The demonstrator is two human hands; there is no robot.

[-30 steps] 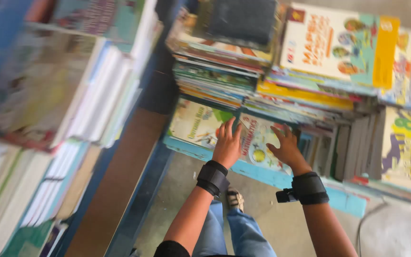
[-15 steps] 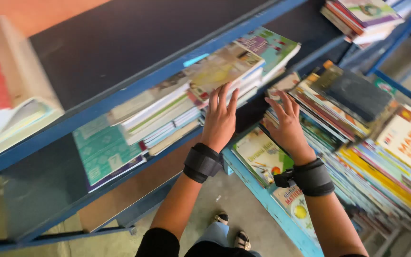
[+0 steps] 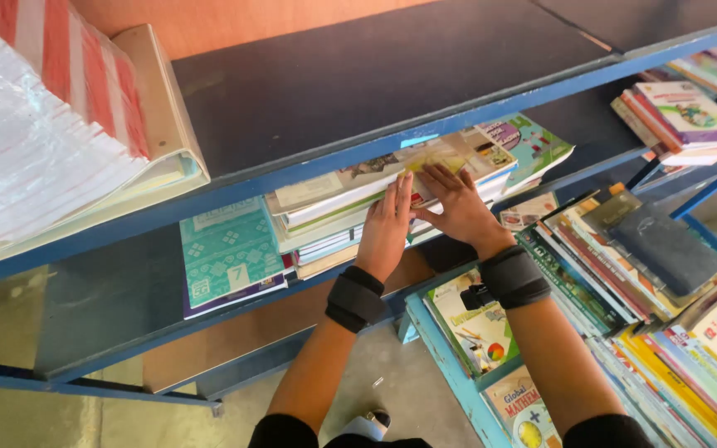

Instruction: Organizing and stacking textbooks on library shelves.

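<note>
Blue metal shelving [image 3: 541, 83] with dark boards fills the view, set against an orange wall and standing on a grey concrete floor. On the middle shelf a stack of books [image 3: 350, 211] lies flat, spines and page edges turned toward the front of the shelf, the long axis of the stack running left to right along the shelf and tilted slightly upward to the right in the picture. The left hand [image 3: 386, 228] is laid open against the front edge of this stack, fingers together and pointing up toward the shelf above. The right hand [image 3: 454, 203] is spread flat on the top book [image 3: 458, 158], whose pale cover reaches back under the upper shelf; its fingers are splayed and nothing is gripped. Black bands are worn on both wrists.

Just left of the stack, a teal patterned workbook [image 3: 227, 253] lies flat with its lower edge over the shelf front. To the right, a green and purple book [image 3: 533, 143] sticks out at an angle from the same pile. On the top shelf at the left, a white binder [image 3: 163, 108] rests beside a red and white striped plastic bundle [image 3: 35, 124]. Below right, a light blue rack [image 3: 446, 357] holds many colourful books standing and leaning, with a dark grey book [image 3: 665, 245] lying on top of them.
</note>
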